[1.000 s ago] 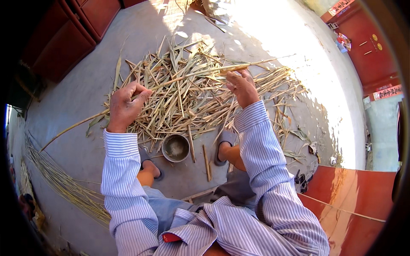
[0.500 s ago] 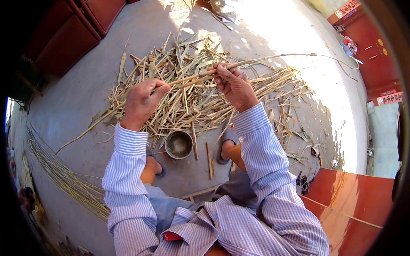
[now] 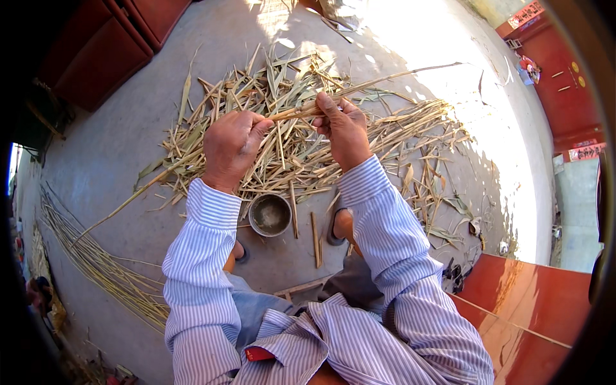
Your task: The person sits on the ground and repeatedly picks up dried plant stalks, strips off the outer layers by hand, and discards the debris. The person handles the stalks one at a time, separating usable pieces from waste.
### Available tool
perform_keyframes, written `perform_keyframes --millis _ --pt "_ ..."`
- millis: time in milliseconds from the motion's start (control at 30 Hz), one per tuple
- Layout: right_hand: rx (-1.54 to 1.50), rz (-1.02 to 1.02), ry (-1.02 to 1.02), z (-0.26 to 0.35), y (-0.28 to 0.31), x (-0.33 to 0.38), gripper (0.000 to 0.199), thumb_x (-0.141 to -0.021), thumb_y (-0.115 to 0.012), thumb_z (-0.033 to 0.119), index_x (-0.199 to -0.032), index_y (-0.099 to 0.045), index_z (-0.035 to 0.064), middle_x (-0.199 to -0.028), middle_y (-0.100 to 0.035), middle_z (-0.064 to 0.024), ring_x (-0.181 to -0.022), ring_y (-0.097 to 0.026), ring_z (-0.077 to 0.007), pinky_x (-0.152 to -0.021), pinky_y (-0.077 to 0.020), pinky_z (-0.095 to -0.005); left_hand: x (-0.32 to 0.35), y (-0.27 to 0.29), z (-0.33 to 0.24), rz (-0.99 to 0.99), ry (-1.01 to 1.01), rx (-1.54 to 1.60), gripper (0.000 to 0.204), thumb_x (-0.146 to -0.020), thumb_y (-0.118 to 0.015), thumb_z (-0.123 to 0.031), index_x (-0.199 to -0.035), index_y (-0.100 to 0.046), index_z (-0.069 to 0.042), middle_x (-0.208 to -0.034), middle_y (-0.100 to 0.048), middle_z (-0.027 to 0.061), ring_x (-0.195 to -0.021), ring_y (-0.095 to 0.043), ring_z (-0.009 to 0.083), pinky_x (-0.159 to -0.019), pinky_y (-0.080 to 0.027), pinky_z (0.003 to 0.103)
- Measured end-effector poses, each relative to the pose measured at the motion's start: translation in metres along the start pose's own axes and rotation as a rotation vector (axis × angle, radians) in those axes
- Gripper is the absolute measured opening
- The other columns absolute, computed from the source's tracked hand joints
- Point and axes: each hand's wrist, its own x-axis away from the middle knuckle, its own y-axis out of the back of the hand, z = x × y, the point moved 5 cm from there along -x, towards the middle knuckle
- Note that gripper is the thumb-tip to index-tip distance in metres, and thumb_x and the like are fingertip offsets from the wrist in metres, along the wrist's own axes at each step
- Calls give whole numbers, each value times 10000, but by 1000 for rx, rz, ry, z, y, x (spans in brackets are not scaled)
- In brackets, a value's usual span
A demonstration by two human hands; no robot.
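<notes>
A long dry reed stalk [image 3: 138,194] runs from the lower left through my closed left hand [image 3: 234,146] and on past my right hand, its thin tip reaching the upper right. My right hand [image 3: 343,128] pinches the stalk between thumb and fingers, a short way from the left. Between the hands the stalk looks doubled, with a strip or leaf sheath beside it; exactly how these join is hard to make out. Beneath both hands lies a wide heap of cut stalks and dry leaves [image 3: 292,170].
A round metal bowl [image 3: 269,215] stands between my feet, near several short cut pieces [image 3: 316,240]. Long thin stalks [image 3: 106,263] lie in a bundle at left. A red-brown sofa [image 3: 96,58] is at upper left, a red door [image 3: 555,83] at right, and glossy red panels [image 3: 513,295] at lower right.
Both hands have come closer together, the left moving right. The stalk's far tip has drawn back leftward, and a dark thin piece appears apart from it at right.
</notes>
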Motion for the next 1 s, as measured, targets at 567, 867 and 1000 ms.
perform_keyframes --millis 567,867,1000 --pt "-445 142 11 46 80 -37 267 -958 -592 132 -1179 -540 -9 -1045 -679 -126 -679 -573 -69 -510 -478 -163 34 38 76 375 476 441 209 -855 -728 -162 -810 -647 26 -696 -616 29 -644 -550 73 -579 -441 262" --pt "-237 314 -25 13 -7 -1 165 -967 -588 167 -1052 -621 30 -1004 -694 -103 -672 -609 -77 -537 -507 -176 -2 -8 8 214 210 326 180 -877 -693 -183 -900 -664 -6 -714 -637 66 -657 -608 145 -590 -463 296" --pt "-163 144 33 7 -11 2 183 -936 -641 219 -995 -618 47 -941 -701 -75 -705 -668 -91 -552 -522 -180 -1 -17 1 126 166 191 169 -867 -693 -186 -845 -650 -24 -702 -637 87 -612 -600 205 -557 -445 328"
